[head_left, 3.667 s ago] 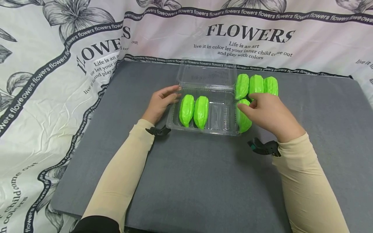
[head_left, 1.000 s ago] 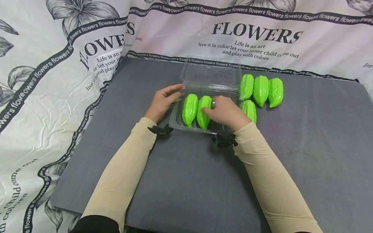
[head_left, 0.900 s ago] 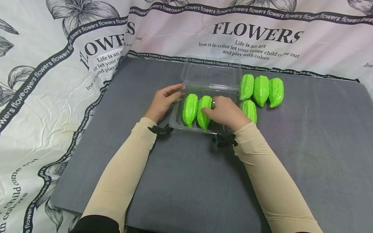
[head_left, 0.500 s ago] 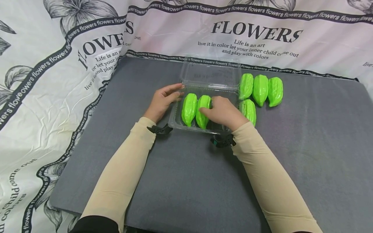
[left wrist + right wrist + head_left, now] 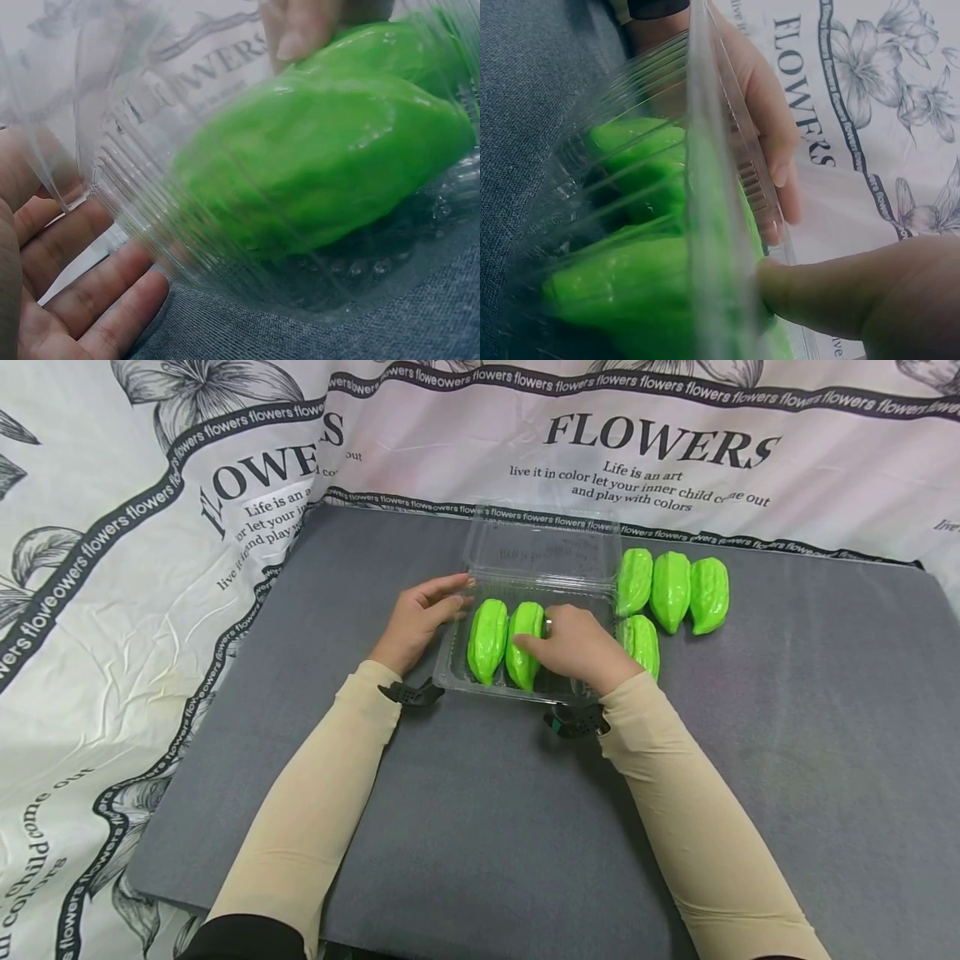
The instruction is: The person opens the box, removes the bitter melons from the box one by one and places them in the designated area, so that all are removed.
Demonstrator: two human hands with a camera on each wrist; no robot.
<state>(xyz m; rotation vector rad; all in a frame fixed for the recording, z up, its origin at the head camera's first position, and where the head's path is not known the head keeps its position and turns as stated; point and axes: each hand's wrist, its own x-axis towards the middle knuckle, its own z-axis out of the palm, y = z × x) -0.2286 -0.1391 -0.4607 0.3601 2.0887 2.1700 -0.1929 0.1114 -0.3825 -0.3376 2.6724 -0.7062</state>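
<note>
A clear plastic clamshell box (image 5: pixel 577 597) lies with its lid up and back. Inside, two glossy green star fruits stand side by side: the left one (image 5: pixel 487 642) and the right one (image 5: pixel 523 631). My right hand (image 5: pixel 581 647) reaches into the box and grips the right star fruit, its thumb on top; the other fingers are mostly hidden in the head view. In the right wrist view that thumb (image 5: pixel 817 292) meets the green fruit. My left hand (image 5: pixel 420 620) rests at the box's left side, fingers extended along the clear wall in the left wrist view.
To the right of the box are more green star fruits: a row of three, with its middle one (image 5: pixel 671 592), and one nearer fruit (image 5: pixel 640 646) partly behind my right hand. The grey table (image 5: pixel 450 827) ends at a flower-printed cloth (image 5: pixel 420 460) behind and at left.
Over the last few seconds my right hand has moved left, from above the loose star fruits into the box, onto the right star fruit. In the last second both hands stay nearly still.
</note>
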